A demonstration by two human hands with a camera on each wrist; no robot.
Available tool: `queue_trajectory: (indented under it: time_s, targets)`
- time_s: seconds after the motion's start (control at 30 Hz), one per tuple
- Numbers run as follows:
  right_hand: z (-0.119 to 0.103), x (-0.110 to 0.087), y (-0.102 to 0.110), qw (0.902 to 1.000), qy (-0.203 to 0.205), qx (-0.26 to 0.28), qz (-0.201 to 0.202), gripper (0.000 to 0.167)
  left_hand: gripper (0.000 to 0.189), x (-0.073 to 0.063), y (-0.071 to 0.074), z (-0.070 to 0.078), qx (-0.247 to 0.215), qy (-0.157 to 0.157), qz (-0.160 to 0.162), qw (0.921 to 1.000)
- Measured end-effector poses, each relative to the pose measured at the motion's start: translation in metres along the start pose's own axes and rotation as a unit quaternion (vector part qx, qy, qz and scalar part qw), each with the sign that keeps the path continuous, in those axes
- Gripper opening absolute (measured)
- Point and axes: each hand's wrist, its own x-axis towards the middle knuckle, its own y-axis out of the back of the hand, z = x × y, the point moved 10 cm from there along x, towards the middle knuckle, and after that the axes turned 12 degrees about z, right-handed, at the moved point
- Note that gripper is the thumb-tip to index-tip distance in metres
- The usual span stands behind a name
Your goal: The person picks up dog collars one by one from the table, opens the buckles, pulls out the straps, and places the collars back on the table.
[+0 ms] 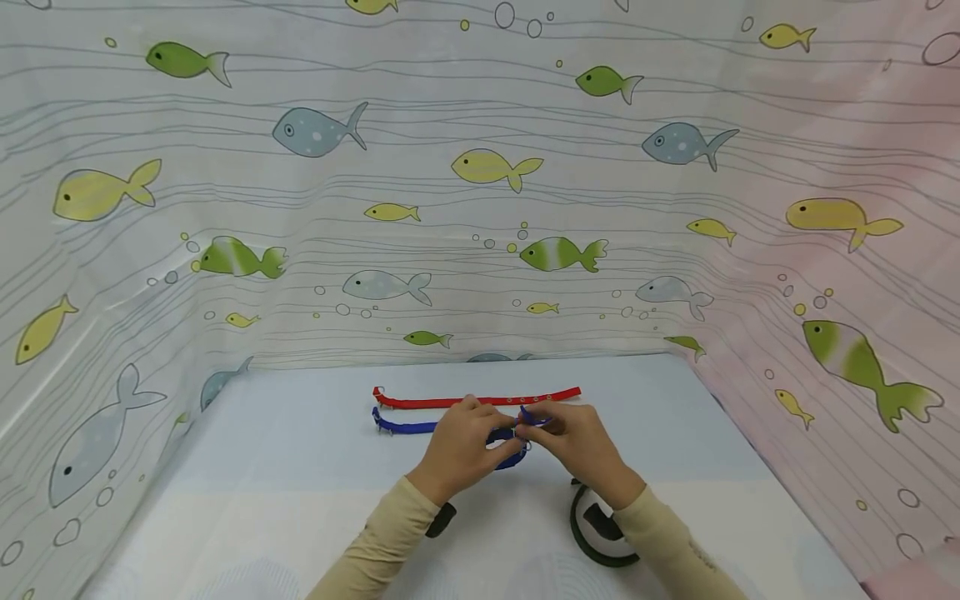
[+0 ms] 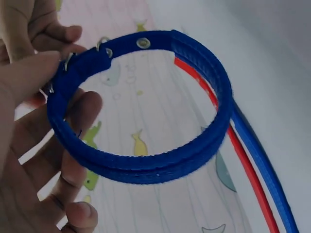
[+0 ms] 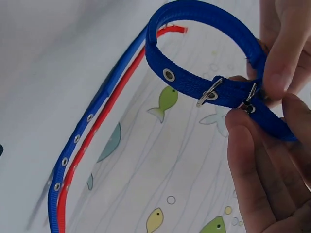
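Observation:
A blue collar (image 2: 155, 170) is bent into a loop, its strap running through the metal buckle (image 3: 250, 97), with metal-ringed holes along it. My left hand (image 1: 467, 443) pinches this collar beside the buckle between thumb and fingers. On the buckle's other side, my right hand (image 1: 576, 442) grips the strap's free end (image 3: 277, 124), its fingertips close to the left hand's. The loop hangs above the table in both wrist views. Behind the hands, a second blue collar (image 1: 408, 428) lies stretched out, partly hidden by the left hand.
A red collar (image 1: 427, 404) lies lengthwise just beyond the second blue one. Near the right forearm, a dark round loop (image 1: 577, 533) rests on the pale table (image 1: 300, 500), partly covered by the sleeve. Fish-printed sheeting (image 1: 480, 233) rises at the back and both sides.

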Motion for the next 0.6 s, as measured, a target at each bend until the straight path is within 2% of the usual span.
queue_trajectory:
  time_s: [0.13, 0.3, 0.43, 0.6]
  targets:
    - [-0.005, 0.001, -0.001, 0.9999, 0.015, -0.002, 0.002, 0.023, 0.028, 0.003, 0.0, 0.009, 0.035, -0.013, 0.008, 0.9992]
    - [-0.006, 0.0, -0.001, 0.9997, 0.018, -0.017, 0.005, 0.023, 0.028, 0.004, 0.0, 0.014, 0.047, -0.018, 0.012, 0.9987]
    - [-0.004, -0.001, 0.0, 0.9999, 0.012, -0.006, 0.008, 0.021, 0.028, 0.002, -0.002, 0.012, 0.035, -0.01, 0.001, 0.9993]
    - [0.002, -0.001, 0.001, 0.9985, -0.021, 0.05, 0.005, 0.012, 0.028, -0.002, 0.0, 0.003, -0.016, 0.014, 0.008, 0.9997]
